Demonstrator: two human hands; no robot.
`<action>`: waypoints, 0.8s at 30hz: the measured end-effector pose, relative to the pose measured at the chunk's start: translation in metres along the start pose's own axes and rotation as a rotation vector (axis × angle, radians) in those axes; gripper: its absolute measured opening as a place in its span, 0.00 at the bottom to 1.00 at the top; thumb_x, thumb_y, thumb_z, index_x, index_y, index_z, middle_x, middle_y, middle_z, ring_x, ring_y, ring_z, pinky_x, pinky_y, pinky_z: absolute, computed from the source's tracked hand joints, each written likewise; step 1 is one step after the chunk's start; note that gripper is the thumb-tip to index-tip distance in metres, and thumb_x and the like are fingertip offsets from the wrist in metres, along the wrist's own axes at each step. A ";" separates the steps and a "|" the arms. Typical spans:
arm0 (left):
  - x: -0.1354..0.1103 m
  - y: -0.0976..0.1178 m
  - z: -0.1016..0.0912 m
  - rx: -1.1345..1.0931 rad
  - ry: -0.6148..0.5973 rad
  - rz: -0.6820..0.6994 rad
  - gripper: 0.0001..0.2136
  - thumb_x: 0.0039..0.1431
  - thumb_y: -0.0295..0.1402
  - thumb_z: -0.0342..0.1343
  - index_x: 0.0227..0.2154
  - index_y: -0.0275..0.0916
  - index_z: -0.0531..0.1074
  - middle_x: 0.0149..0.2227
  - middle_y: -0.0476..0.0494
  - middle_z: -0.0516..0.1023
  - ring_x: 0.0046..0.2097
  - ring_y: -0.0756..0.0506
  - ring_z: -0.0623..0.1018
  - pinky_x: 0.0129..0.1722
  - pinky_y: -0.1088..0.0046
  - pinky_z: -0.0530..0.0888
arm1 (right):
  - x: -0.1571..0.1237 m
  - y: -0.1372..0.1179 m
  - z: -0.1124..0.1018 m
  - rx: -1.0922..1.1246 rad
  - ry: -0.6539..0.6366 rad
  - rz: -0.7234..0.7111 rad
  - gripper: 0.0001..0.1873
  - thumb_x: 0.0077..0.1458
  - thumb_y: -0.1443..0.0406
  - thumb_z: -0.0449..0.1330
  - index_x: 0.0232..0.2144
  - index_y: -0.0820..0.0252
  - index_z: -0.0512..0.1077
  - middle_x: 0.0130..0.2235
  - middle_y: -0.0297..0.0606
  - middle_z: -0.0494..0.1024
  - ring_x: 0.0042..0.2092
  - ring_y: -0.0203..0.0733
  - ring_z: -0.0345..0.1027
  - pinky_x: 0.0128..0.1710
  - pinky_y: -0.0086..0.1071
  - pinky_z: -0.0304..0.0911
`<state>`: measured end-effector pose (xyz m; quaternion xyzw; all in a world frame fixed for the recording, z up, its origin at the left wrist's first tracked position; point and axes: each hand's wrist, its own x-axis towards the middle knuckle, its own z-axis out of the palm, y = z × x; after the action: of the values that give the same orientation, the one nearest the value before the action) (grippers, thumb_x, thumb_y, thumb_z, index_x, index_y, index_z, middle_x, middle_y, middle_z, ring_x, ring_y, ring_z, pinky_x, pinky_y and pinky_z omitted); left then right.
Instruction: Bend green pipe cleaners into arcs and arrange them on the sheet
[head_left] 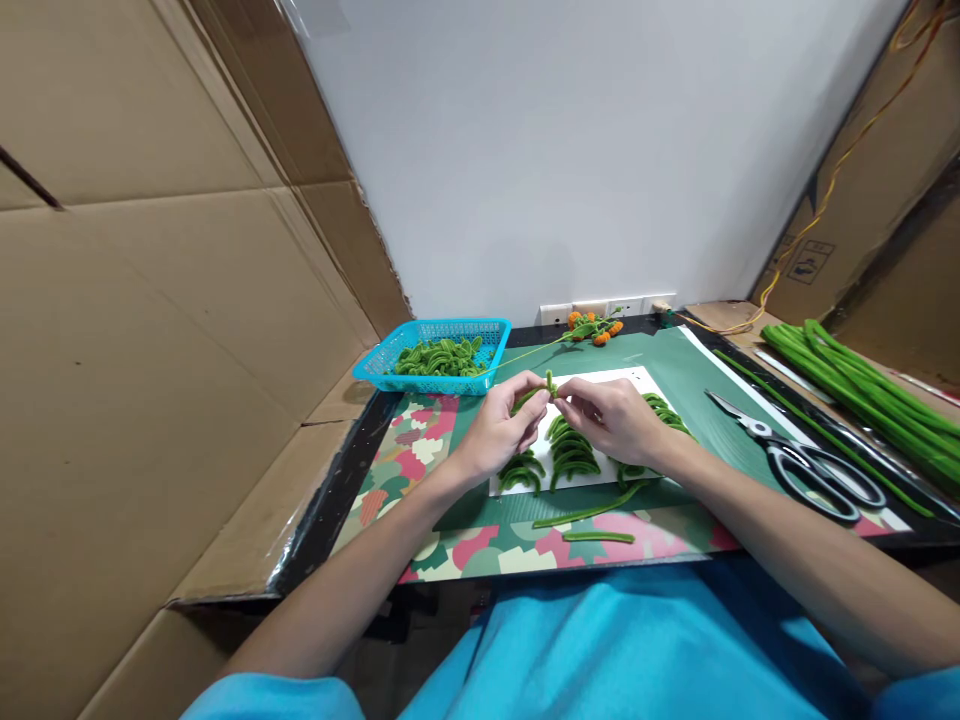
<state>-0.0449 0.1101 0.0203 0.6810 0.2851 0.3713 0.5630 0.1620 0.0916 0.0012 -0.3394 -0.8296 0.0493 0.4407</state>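
Note:
A green pipe cleaner point(550, 381) is pinched between my two hands over a white sheet point(634, 377). My left hand point(511, 418) is closed on it from the left, and my right hand point(609, 412) grips it from the right. Beneath them, curved green pipe-cleaner pieces point(574, 452) lie in bunches on the sheet, partly hidden by my hands. Closer to me are a longer green strip point(589, 515) and a short straight piece point(598, 537).
A blue plastic basket point(442, 385) at the back left holds bent green pieces. Orange flowers point(595, 327) lie by the wall sockets. Scissors point(799, 460) rest on the right, beside a bundle of long green pipe cleaners point(862, 395). Cardboard point(187, 300) walls in the left side.

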 end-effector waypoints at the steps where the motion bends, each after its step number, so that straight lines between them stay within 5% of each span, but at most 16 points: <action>1: 0.000 0.001 0.000 0.019 0.010 0.005 0.15 0.68 0.47 0.61 0.39 0.40 0.68 0.24 0.58 0.62 0.18 0.57 0.63 0.16 0.81 0.58 | 0.000 0.000 0.000 -0.018 -0.002 -0.019 0.08 0.70 0.64 0.56 0.37 0.57 0.72 0.23 0.29 0.74 0.22 0.33 0.62 0.26 0.29 0.52; 13: 0.000 0.007 -0.004 0.008 0.024 -0.051 0.14 0.63 0.43 0.64 0.32 0.37 0.71 0.21 0.56 0.65 0.17 0.54 0.68 0.16 0.78 0.60 | 0.000 0.008 -0.006 -0.356 0.016 -0.264 0.07 0.70 0.64 0.57 0.38 0.56 0.75 0.31 0.35 0.81 0.28 0.36 0.70 0.28 0.32 0.55; 24: 0.000 0.013 -0.004 -0.157 -0.081 -0.193 0.16 0.59 0.43 0.67 0.28 0.37 0.69 0.23 0.56 0.64 0.18 0.56 0.66 0.16 0.80 0.58 | -0.006 0.022 -0.013 -0.265 0.092 -0.297 0.08 0.71 0.64 0.60 0.48 0.50 0.78 0.49 0.42 0.84 0.41 0.39 0.81 0.38 0.30 0.70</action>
<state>-0.0484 0.1092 0.0329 0.6188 0.2965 0.3087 0.6587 0.1854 0.1014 -0.0037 -0.2702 -0.8486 -0.1412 0.4323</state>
